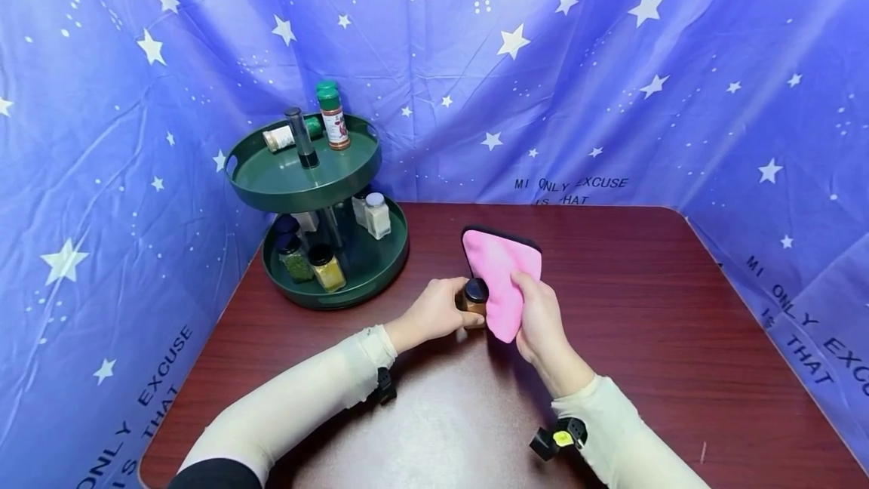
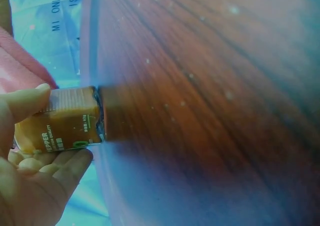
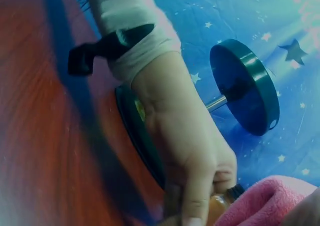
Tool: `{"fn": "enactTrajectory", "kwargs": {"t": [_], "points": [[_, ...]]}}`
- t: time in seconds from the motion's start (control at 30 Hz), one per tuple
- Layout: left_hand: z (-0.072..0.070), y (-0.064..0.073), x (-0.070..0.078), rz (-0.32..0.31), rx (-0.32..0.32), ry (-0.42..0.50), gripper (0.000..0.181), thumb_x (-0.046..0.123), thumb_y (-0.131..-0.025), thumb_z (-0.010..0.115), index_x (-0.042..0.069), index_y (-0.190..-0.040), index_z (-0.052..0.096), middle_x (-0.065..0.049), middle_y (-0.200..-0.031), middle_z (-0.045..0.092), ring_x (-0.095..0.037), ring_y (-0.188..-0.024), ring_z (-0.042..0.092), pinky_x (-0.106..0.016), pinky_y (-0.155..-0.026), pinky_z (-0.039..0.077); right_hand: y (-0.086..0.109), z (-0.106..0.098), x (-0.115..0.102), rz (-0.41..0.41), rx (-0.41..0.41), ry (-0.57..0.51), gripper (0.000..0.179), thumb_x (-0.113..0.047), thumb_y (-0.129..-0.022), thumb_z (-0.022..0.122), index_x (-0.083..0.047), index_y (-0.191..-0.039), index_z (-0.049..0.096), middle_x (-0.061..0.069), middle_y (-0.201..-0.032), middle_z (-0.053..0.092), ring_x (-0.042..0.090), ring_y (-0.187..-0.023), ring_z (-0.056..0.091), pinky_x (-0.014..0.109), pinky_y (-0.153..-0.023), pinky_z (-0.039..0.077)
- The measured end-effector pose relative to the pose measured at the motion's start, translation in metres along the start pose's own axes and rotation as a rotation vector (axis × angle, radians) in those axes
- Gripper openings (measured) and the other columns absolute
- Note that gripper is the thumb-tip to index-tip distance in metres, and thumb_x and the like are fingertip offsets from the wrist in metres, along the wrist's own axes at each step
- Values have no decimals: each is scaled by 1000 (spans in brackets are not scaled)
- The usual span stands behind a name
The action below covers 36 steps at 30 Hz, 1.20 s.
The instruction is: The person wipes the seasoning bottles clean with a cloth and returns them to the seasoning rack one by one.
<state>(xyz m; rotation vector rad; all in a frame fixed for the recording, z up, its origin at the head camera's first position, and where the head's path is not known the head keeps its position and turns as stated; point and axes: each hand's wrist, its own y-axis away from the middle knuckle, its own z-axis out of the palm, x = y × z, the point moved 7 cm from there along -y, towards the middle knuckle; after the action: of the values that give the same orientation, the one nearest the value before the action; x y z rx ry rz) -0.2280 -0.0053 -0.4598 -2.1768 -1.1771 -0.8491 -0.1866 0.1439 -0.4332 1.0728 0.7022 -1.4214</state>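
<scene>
My left hand (image 1: pixel 434 312) grips a small square spice jar (image 1: pixel 474 300) with a black lid, thumb on one side and fingers on the other. In the left wrist view the jar (image 2: pixel 65 118) shows brown contents and a label reading "PEPPER"; its base is close to the tabletop. My right hand (image 1: pixel 543 315) holds a pink fleece cloth (image 1: pixel 504 270) with a dark edge, thumb lying over its front. The cloth is right at the jar's side and overlaps it in the head view. In the right wrist view the cloth (image 3: pixel 275 201) bunches beside the jar's lid.
A green two-tier rotating rack (image 1: pixel 305 179) stands at the table's back left. On its upper tier are a green-capped shaker (image 1: pixel 333 121) and a shaker on its side (image 1: pixel 281 138). Several jars, one yellow (image 1: pixel 327 270) and one white (image 1: pixel 377 217), sit below. A starry curtain (image 1: pixel 434 59) surrounds the table.
</scene>
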Motion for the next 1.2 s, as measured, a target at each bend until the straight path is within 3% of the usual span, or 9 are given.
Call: {"fn": "enactTrajectory", "kwargs": {"t": [0.17, 0.27, 0.43, 0.57, 0.73, 0.9, 1.0, 1.1, 1.2], "points": [[-1, -1, -2, 19, 7, -32, 34, 29, -76, 91, 17, -100, 70, 10, -83, 72, -2, -72, 65, -20, -72, 52, -6, -12, 28, 86, 70, 19, 11, -14, -101, 49, -5, -98, 55, -6, -76, 65, 7, -71, 63, 23, -67, 56], [-3, 0, -3, 23, 23, -37, 34, 28, -75, 90, 18, -100, 71, 10, -85, 73, -3, -75, 64, -21, -73, 52, -8, -15, 42, 140, 68, 29, 12, -14, -101, 48, -5, -101, 55, -7, -80, 67, 6, -76, 64, 21, -73, 55], [-3, 2, -7, 11, 22, -11, 33, 29, -75, 91, 18, -99, 71, 12, -83, 72, -3, -74, 65, -22, -73, 53, -6, -9, 36, 191, 6, -75, 12, -16, -105, 44, -8, -109, 51, -6, -87, 69, 6, -82, 65, 23, -77, 55], [-1, 2, -8, 5, 9, -11, 32, 30, -76, 91, 19, -98, 70, 12, -83, 71, -3, -74, 65, -21, -72, 52, -3, -2, 12, 160, -33, -177, 11, -17, -107, 40, -11, -113, 48, -5, -89, 70, 6, -83, 67, 23, -74, 55], [-2, 1, -6, 5, 20, -8, 30, 27, -76, 91, 19, -94, 69, 12, -80, 70, -3, -73, 63, -21, -69, 52, -3, 6, -6, 90, -87, -198, 13, -16, -108, 39, -10, -116, 47, -4, -94, 69, 8, -87, 67, 24, -78, 56], [1, 1, -4, 16, 12, -1, 31, 28, -76, 91, 18, -96, 70, 12, -81, 71, -2, -73, 62, -20, -69, 51, -5, -9, 13, 50, 0, -126, 15, -17, -107, 41, -7, -109, 52, -5, -86, 69, 7, -79, 67, 25, -71, 57], [1, 1, -3, 12, 18, -2, 32, 27, -76, 90, 17, -99, 71, 11, -82, 72, -2, -73, 63, -20, -71, 52, -7, -21, 33, 51, 67, -45, 14, -15, -105, 45, -6, -105, 55, -6, -83, 69, 6, -79, 66, 23, -74, 57], [1, 1, -3, 11, 28, -15, 33, 28, -75, 90, 18, -100, 71, 11, -83, 72, -3, -74, 64, -20, -72, 52, -8, -25, 46, 64, 84, 9, 14, -14, -104, 47, -4, -104, 56, -8, -84, 69, 6, -83, 65, 21, -81, 54], [1, 1, -3, 18, 30, -14, 33, 28, -75, 91, 19, -100, 71, 12, -83, 72, -3, -73, 64, -21, -72, 52, -5, -24, 43, 47, 75, -2, 14, -13, -104, 47, -4, -104, 57, -7, -85, 69, 6, -86, 65, 21, -83, 54]]}}
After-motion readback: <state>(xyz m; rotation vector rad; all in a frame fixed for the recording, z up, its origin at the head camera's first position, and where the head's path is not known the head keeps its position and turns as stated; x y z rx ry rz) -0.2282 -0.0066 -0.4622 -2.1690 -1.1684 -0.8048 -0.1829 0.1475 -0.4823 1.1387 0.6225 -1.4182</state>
